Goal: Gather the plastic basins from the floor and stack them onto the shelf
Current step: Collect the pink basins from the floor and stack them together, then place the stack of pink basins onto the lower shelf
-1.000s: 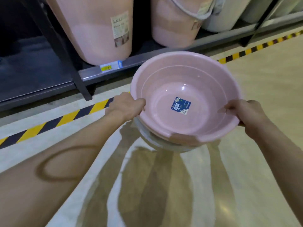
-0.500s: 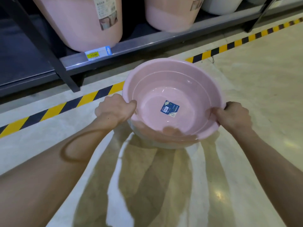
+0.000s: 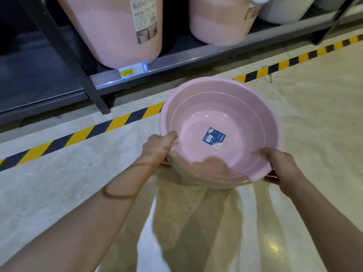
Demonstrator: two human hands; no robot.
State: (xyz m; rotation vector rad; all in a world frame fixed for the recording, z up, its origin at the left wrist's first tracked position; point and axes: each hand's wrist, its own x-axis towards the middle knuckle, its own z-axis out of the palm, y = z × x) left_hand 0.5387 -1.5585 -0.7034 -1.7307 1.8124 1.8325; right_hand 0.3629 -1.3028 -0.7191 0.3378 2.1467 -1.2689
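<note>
A round pink plastic basin (image 3: 231, 107) with a blue label on its bottom is held above the floor, nested on at least one paler basin (image 3: 218, 185) whose rim shows beneath it. My left hand (image 3: 158, 149) grips the stack's left rim, thumb inside. My right hand (image 3: 279, 163) grips the near right rim. The dark metal shelf (image 3: 176, 61) runs across the top of the view, beyond the basins.
Large pink buckets (image 3: 117, 30) and a pale bucket (image 3: 284, 10) stand on the shelf's lowest board, with a price tag (image 3: 132, 70) on its edge. A black shelf post (image 3: 66, 55) meets the floor at left. Yellow-black hazard tape (image 3: 98, 130) lines the glossy floor.
The basin stack, held in both hands, has shifted right and slightly lower in view. The shelf and buckets look nearer than half a second ago. Both grips are unchanged.
</note>
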